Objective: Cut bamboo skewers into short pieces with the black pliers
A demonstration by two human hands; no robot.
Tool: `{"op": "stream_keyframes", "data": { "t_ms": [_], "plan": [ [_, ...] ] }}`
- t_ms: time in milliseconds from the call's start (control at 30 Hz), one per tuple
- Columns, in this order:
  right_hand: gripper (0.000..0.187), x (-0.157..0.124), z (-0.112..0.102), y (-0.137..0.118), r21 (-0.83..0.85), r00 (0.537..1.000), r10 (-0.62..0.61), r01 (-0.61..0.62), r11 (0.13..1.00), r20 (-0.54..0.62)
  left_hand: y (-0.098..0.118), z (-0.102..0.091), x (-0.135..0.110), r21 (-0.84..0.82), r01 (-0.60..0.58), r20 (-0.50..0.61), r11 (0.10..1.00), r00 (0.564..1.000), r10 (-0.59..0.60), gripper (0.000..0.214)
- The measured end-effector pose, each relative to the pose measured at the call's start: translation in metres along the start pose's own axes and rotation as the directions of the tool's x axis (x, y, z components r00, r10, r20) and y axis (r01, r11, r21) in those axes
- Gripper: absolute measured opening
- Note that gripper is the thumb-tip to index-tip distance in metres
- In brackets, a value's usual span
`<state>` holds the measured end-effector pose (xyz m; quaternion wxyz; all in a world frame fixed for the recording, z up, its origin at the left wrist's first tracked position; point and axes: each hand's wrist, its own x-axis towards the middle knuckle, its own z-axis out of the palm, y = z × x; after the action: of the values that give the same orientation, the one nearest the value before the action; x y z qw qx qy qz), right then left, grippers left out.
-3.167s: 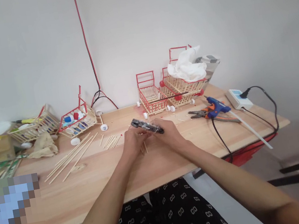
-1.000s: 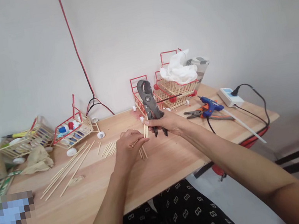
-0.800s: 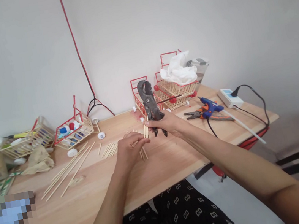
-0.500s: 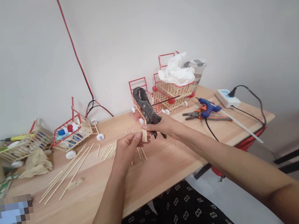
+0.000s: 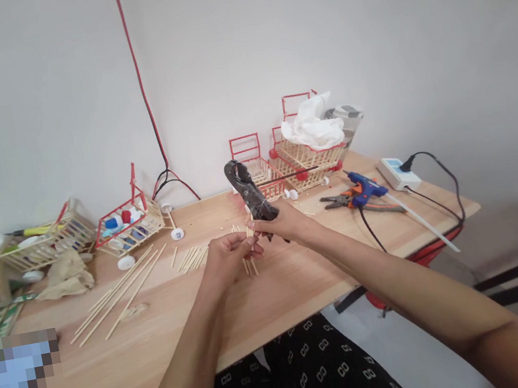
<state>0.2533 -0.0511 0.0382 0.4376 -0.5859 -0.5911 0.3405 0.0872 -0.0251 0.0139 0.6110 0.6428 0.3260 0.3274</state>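
My right hand (image 5: 285, 223) grips the handles of black cutting pliers (image 5: 247, 191), whose jaws point up and to the left. My left hand (image 5: 228, 257) is closed in a pinch on short wooden sticks (image 5: 247, 233) just left of the pliers, with fingertips almost touching my right hand. A few more short sticks (image 5: 249, 265) lie on the wooden table (image 5: 277, 298) under both hands.
Long sticks (image 5: 120, 292) and cut pieces (image 5: 191, 258) lie to the left. Stick-built carts (image 5: 129, 218) (image 5: 259, 170) (image 5: 307, 157) stand along the wall. A blue glue gun (image 5: 366, 184), orange pliers (image 5: 340, 198) and a power strip (image 5: 394, 173) sit at the right. Red and black cables (image 5: 147, 107) hang down the wall.
The pliers have tilted from upright to leaning left and sunk lower. My left hand has closed in on the sticks beside my right hand.
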Motion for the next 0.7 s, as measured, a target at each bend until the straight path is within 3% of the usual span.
{"op": "stream_keyframes", "data": {
  "t_ms": [200,333,467,700],
  "plan": [
    [0.040,-0.025,-0.060,-0.003,-0.236,0.982,0.013,0.033,0.971,0.190,0.006,-0.002,-0.003,-0.064,-0.002,-0.030,0.998,1.000,0.000,0.023],
    [0.043,-0.054,-0.091,-0.004,-0.445,0.963,0.137,-0.019,0.895,0.233,0.009,-0.002,-0.004,-0.089,-0.037,-0.022,0.995,0.999,0.035,0.025],
    [0.046,-0.067,-0.092,-0.006,-0.500,0.935,0.223,-0.058,0.864,0.276,0.012,0.002,-0.006,-0.064,-0.014,0.017,0.998,1.000,0.015,0.024],
    [0.058,-0.056,-0.074,-0.019,-0.487,0.871,0.264,-0.033,0.873,0.415,0.016,0.008,-0.008,-0.043,0.060,0.079,0.997,0.995,-0.057,0.021]
  ]
}}
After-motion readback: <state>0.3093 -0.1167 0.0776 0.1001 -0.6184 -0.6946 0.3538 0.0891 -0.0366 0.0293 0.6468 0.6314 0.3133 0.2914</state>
